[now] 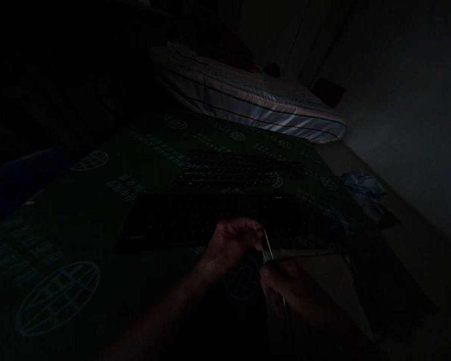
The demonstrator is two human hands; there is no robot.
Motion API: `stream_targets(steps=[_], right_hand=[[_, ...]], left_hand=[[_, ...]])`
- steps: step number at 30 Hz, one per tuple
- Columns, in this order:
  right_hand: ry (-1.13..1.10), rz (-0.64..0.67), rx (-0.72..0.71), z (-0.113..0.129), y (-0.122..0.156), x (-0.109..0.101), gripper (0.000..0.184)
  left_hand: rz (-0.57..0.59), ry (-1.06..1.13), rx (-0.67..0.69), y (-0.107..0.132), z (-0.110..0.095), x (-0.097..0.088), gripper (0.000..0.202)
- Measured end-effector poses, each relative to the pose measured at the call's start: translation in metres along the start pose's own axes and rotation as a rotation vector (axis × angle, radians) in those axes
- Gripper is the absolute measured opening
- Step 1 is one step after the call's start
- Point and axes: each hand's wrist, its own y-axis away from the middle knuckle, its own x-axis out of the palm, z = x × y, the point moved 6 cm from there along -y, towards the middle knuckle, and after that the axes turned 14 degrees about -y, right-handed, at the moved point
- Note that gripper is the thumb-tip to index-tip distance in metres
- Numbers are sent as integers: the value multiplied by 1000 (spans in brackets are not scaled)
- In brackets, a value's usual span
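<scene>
The view is very dark. My right hand (285, 281) is closed around a pair of thin shiny tweezers (267, 245), whose tips point up and away from me. My left hand (235, 238) is pinched at the tweezer tips; a tiny light speck shows at its fingertips, too small to name. Behind both hands lies a long flat black board (165, 215) with small faint specks across it. Beyond that, several dark rows of small pieces (225, 173) lie side by side.
A green sheet (60, 220) printed with pale globes and lettering covers the floor. At the back stands a striped mattress (255, 105). Crumpled plastic (363, 185) lies at right near the wall (409, 115). A pale flat piece (323, 276) sits beside my right hand.
</scene>
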Motion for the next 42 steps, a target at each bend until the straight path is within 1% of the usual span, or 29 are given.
stream_targets(steps=[2, 5, 8, 10, 12, 14, 16, 18, 20, 22, 24, 26, 28, 29, 30, 32, 34, 35, 37, 39, 42], right_hand=[[-155, -24, -55, -2, 4, -2, 47], [-381, -116, -124, -5, 14, -7, 55], [-549, -195, -230, -5, 24, -8, 51], [-549, -212, -331, -2, 28, -6, 46], [-405, -229, -446, 2, 31, -4, 40], [-148, -258, -589, 8, 33, -3, 37], [153, -271, -769, 15, 36, -3, 37], [413, -261, -947, 18, 37, -3, 39], [583, -247, -1047, 18, 37, -6, 39], [657, -238, -1056, 19, 35, -11, 35], [661, -212, -1018, 25, 34, -13, 29], [629, -135, -953, 31, 34, -11, 23], [607, -6, -868, 34, 34, -6, 20], [610, 30, -838, 34, 34, -4, 20], [628, 28, -821, 33, 35, -5, 20], [680, -68, -864, 31, 38, -11, 19], [710, -152, -949, 29, 39, -16, 17], [713, -155, -988, 28, 39, -17, 16], [693, -111, -1039, 30, 36, -18, 13], [675, -61, -1044, 34, 30, -22, 12], [628, -20, -1009, 43, 22, -30, 15]], left_hand=[[-31, 13, -30, 0, 1, -3, 8], [-74, 12, -67, 0, 3, -7, 10], [-123, 39, -108, -1, 7, -10, 10], [-136, 46, -129, -2, 8, -11, 10], [-122, 22, -135, -3, 9, -10, 11], [-84, -40, -137, -3, 9, -7, 14], [-17, -123, -142, -2, 10, -2, 20], [52, -179, -153, 0, 12, 4, 22], [124, -200, -165, 2, 15, 9, 19], [184, -228, -181, 3, 19, 14, 19], [250, -282, -185, 4, 23, 18, 22], [313, -351, -179, 5, 27, 21, 26], [374, -432, -172, 5, 30, 24, 29], [393, -471, -172, 6, 31, 25, 30], [401, -505, -173, 6, 32, 26, 31], [398, -566, -170, 6, 32, 25, 32], [381, -617, -176, 6, 32, 25, 31], [372, -631, -185, 7, 32, 25, 30], [359, -617, -208, 7, 32, 25, 29], [339, -552, -225, 7, 32, 26, 29], [279, -399, -236, 6, 31, 26, 27]])
